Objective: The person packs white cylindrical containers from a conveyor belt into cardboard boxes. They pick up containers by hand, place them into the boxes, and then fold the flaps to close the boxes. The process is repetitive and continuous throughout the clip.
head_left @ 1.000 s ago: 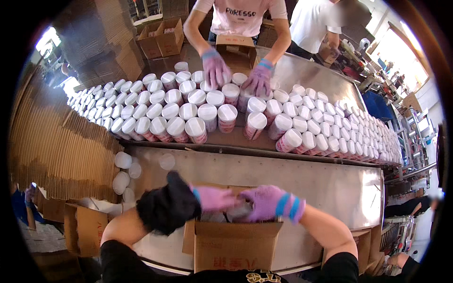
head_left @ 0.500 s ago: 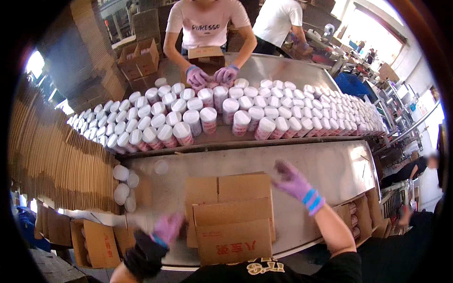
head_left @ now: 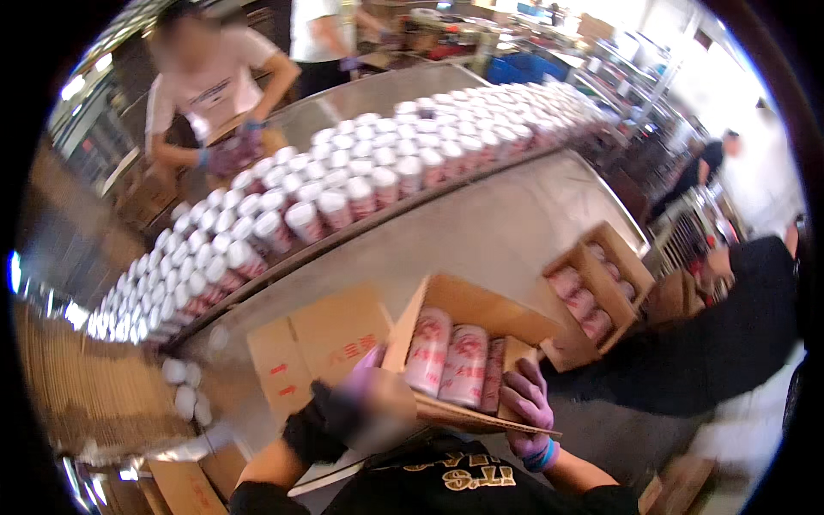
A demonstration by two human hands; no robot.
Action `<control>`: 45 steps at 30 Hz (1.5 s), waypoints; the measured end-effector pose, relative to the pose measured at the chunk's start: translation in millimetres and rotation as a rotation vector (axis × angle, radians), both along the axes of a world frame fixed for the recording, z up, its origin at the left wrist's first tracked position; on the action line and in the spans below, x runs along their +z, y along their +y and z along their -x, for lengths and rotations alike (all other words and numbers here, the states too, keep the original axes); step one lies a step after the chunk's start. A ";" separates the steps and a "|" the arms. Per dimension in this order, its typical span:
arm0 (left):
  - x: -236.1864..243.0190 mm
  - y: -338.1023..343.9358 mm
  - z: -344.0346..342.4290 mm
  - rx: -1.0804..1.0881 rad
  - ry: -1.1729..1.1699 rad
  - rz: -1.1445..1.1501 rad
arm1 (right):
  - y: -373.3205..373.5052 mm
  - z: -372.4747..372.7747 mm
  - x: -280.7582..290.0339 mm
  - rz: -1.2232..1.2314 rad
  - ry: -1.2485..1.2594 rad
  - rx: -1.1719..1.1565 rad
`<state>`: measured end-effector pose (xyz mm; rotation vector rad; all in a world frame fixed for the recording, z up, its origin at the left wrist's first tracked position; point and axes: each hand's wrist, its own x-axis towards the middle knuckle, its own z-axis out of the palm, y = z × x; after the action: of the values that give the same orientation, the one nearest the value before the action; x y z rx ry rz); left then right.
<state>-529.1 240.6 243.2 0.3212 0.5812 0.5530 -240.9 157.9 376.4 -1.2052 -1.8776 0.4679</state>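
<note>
An open cardboard carton (head_left: 481, 296) is tilted in front of me, with pink printed cans (head_left: 464, 365) showing inside. My right hand (head_left: 527, 402), in a purple glove, has its fingers wrapped round the carton's right side near a flap. At the carton's left side is my left hand (head_left: 373, 390), purple-gloved with a dark cuff at the wrist. Motion smears it, so its fingers do not show clearly. Just beyond, a brown cardboard panel with red print (head_left: 322, 343) lies on the metal table (head_left: 481, 227).
Rows of white-lidded cans (head_left: 360, 193) stand along the far side. Another carton of cans (head_left: 592, 296) sits to the right. Stacked flat cardboard (head_left: 103, 390) and several loose white lids (head_left: 184, 399) are at left. A gloved co-worker (head_left: 206, 94) works across the table.
My hands, apart beside the carton before, are now at its two sides. A carton is now tilted with its cans in sight. The view has swung to the right.
</note>
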 end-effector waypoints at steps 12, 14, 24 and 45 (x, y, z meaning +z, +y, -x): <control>26.9 -14.1 -216.5 0.082 0.467 -0.157 | -38.5 -84.2 -87.6 -0.086 -0.511 -0.393; 22.3 1.4 -233.1 -0.016 0.535 -0.326 | -26.5 -98.0 -92.5 -0.133 -0.530 -0.444; 2.0 108.7 -321.3 -0.260 0.938 -1.024 | 75.6 -265.8 -101.9 -0.101 -0.709 -0.867; 42.2 26.7 77.5 -0.613 1.399 -1.000 | 58.7 118.1 -147.3 0.653 -0.089 0.006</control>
<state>-606.6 267.3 285.4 1.8473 1.4381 -0.1258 -358.9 216.6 229.2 -1.6549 -1.8591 1.1035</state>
